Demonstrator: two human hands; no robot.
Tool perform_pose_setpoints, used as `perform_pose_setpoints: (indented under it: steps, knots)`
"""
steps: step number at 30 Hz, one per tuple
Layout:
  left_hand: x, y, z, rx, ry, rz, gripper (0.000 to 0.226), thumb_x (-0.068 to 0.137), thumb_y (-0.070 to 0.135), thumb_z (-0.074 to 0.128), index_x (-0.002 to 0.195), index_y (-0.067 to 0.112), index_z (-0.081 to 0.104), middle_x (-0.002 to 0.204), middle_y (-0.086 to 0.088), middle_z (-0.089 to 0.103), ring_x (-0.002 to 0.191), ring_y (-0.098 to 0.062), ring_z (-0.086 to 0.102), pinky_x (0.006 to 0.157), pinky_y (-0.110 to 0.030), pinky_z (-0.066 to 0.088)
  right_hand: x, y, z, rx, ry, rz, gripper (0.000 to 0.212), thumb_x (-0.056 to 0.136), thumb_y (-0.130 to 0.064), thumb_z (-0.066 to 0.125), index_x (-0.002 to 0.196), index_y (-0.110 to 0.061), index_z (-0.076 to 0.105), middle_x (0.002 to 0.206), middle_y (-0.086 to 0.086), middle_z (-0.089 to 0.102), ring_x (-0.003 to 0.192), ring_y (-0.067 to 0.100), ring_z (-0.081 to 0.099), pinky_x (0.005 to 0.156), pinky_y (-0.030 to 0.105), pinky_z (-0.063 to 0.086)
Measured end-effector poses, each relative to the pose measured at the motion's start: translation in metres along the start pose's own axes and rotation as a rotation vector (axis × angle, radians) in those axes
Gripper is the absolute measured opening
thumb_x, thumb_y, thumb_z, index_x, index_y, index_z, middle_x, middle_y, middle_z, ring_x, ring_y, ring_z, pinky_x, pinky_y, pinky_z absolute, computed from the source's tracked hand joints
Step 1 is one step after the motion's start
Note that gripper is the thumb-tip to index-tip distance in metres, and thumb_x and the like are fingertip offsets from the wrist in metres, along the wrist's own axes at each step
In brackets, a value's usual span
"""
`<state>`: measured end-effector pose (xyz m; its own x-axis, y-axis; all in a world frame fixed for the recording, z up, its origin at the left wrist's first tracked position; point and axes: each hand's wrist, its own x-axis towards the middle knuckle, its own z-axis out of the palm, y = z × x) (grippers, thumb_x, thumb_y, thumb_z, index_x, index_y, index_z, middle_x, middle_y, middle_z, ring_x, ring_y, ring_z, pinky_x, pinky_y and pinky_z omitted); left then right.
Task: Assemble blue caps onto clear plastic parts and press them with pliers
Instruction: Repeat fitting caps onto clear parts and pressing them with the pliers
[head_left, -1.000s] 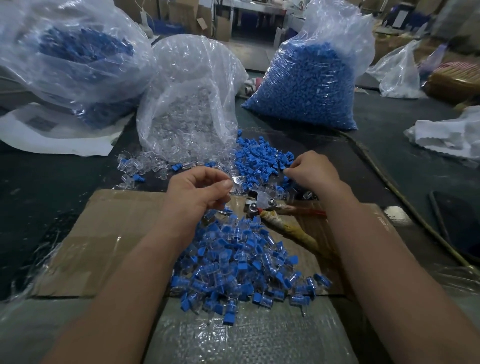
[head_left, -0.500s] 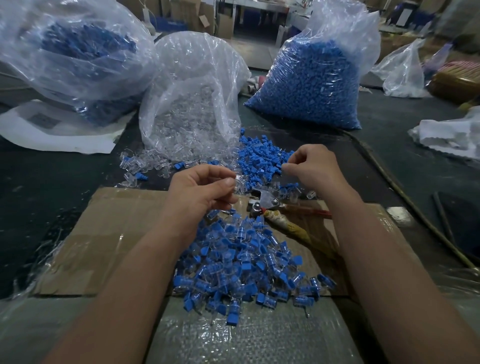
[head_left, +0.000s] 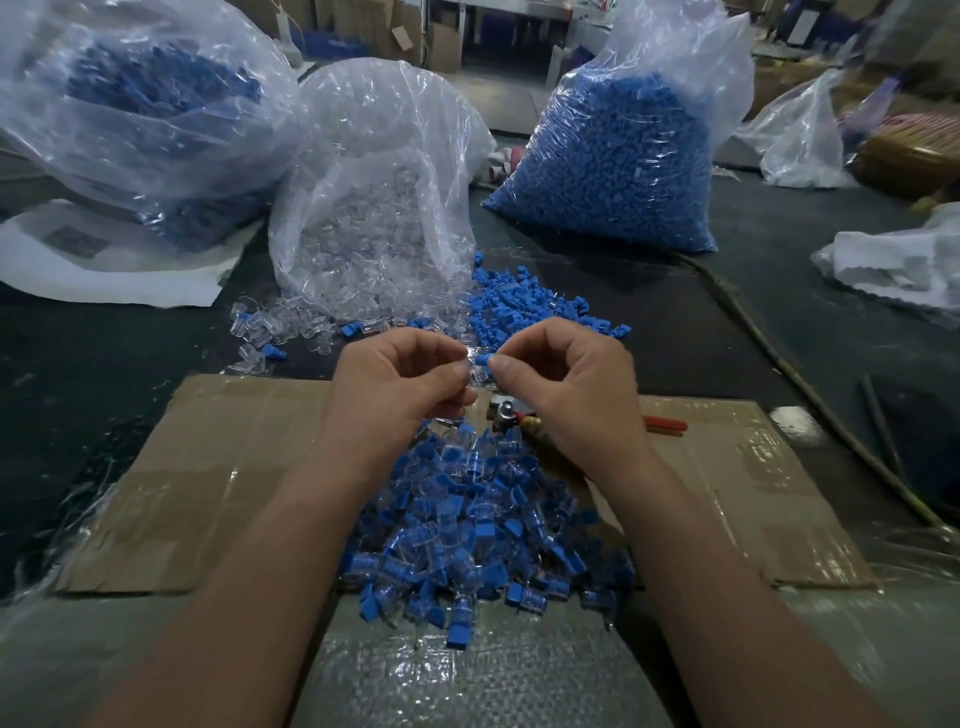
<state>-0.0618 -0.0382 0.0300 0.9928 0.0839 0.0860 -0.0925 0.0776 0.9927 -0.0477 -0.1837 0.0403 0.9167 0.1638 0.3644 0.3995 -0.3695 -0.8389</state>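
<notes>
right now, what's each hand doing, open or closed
Left hand: closed, pinching a clear plastic part.
Right hand: closed, pinching a blue cap at that part.

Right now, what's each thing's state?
Left hand: pinches a clear plastic part.
Right hand: pinches a small blue cap against that part.
Red-handled metal pliers: lying unheld on the brown cardboard sheet.
Heap of capped clear pieces: resting on the cardboard.
Transparent bag of clear parts: slumped, parts spilled before it.

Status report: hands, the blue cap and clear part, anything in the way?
Left hand pinches clear part, right hand pinches blue cap, cap against the part. Pliers lie unheld on cardboard, partly hidden by right hand. Nothing blocking.
</notes>
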Motion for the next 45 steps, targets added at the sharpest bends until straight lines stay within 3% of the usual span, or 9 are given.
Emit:
perform_pose_setpoints:
  steps: [7, 11, 18, 23, 26, 30, 35, 39, 45]
  knots:
    - [0.0, 0.0, 0.001, 0.055, -0.014, 0.031, 0.018, 0.077, -0.006, 0.064, 0.076, 0.012, 0.064, 0.059, 0.001, 0.067, 0.056, -0.011, 0.066, 0.055, -0.019, 0.054, -0.003, 0.001, 0.005, -0.071, 0.008, -0.049, 0.023, 0.079, -0.01, 0.07, 0.067, -0.026, 0.059, 0.061, -0.014, 0.058, 0.059, -0.003, 0.056, 0.055, 0.008, 0.043]
    - [-0.002, -0.002, 0.004, 0.097, -0.02, 0.042, 0.016, 0.077, -0.005, 0.066, 0.076, 0.012, 0.066, 0.062, 0.001, 0.067, 0.057, -0.009, 0.065, 0.055, -0.019, 0.053, -0.004, 0.003, 0.008, -0.164, 0.023, -0.051, 0.015, 0.079, -0.012, 0.07, 0.07, -0.019, 0.061, 0.061, -0.013, 0.059, 0.06, 0.003, 0.058, 0.054, 0.015, 0.048]
    - [-0.003, -0.002, 0.004, 0.124, 0.009, 0.059, 0.022, 0.078, -0.004, 0.065, 0.074, 0.017, 0.066, 0.06, 0.004, 0.067, 0.058, -0.009, 0.064, 0.056, -0.018, 0.054, -0.004, 0.0, 0.003, -0.137, -0.081, -0.029, 0.003, 0.081, -0.011, 0.069, 0.078, -0.014, 0.069, 0.064, -0.015, 0.061, 0.061, 0.003, 0.061, 0.057, 0.013, 0.05]
    - [-0.004, -0.001, 0.004, 0.14, 0.005, 0.064, 0.02, 0.077, -0.003, 0.066, 0.073, 0.016, 0.065, 0.06, 0.005, 0.067, 0.057, -0.007, 0.063, 0.056, -0.018, 0.053, -0.004, -0.001, 0.001, -0.049, -0.125, 0.011, 0.016, 0.081, -0.013, 0.069, 0.072, -0.024, 0.063, 0.068, -0.004, 0.067, 0.06, 0.009, 0.065, 0.062, 0.028, 0.056]
    - [-0.004, 0.001, 0.003, 0.119, -0.006, 0.039, 0.018, 0.078, -0.004, 0.065, 0.072, 0.012, 0.065, 0.057, 0.003, 0.066, 0.053, -0.009, 0.061, 0.055, -0.019, 0.054, -0.003, -0.001, -0.001, -0.007, -0.162, -0.007, 0.015, 0.077, -0.014, 0.071, 0.075, -0.025, 0.063, 0.07, -0.006, 0.066, 0.063, 0.009, 0.064, 0.064, 0.025, 0.056]
    - [-0.002, 0.005, -0.001, 0.023, -0.05, -0.048, 0.016, 0.077, -0.007, 0.062, 0.072, 0.008, 0.064, 0.053, 0.0, 0.064, 0.047, -0.008, 0.06, 0.049, -0.018, 0.051, -0.001, 0.0, -0.007, -0.068, -0.214, -0.139, 0.036, 0.074, -0.007, 0.073, 0.092, -0.036, 0.062, 0.087, -0.014, 0.061, 0.08, 0.004, 0.06, 0.072, 0.015, 0.05]
    - [-0.001, 0.005, -0.002, -0.031, -0.114, -0.121, 0.014, 0.067, -0.004, 0.067, 0.066, 0.009, 0.067, 0.054, -0.004, 0.065, 0.047, -0.011, 0.061, 0.046, -0.019, 0.05, -0.002, 0.003, -0.007, -0.024, -0.195, -0.198, 0.034, 0.071, 0.001, 0.073, 0.098, -0.017, 0.066, 0.087, -0.002, 0.066, 0.083, 0.009, 0.064, 0.075, 0.016, 0.051]
    - [-0.002, 0.006, -0.003, -0.129, -0.159, -0.14, 0.009, 0.056, 0.007, 0.066, 0.065, 0.01, 0.07, 0.059, -0.009, 0.067, 0.05, -0.015, 0.063, 0.047, -0.02, 0.05, -0.002, 0.004, -0.009, 0.0, -0.147, -0.191, 0.035, 0.07, 0.001, 0.074, 0.099, -0.016, 0.065, 0.083, -0.012, 0.064, 0.08, 0.003, 0.064, 0.071, 0.011, 0.049]
    - [-0.003, 0.006, -0.003, -0.13, -0.14, -0.135, 0.017, 0.055, 0.008, 0.066, 0.072, 0.004, 0.065, 0.059, -0.008, 0.068, 0.05, -0.015, 0.064, 0.048, -0.02, 0.052, -0.002, 0.006, -0.007, -0.07, -0.108, -0.264, 0.035, 0.071, 0.0, 0.072, 0.102, -0.014, 0.065, 0.088, -0.007, 0.064, 0.085, 0.007, 0.064, 0.075, 0.016, 0.052]
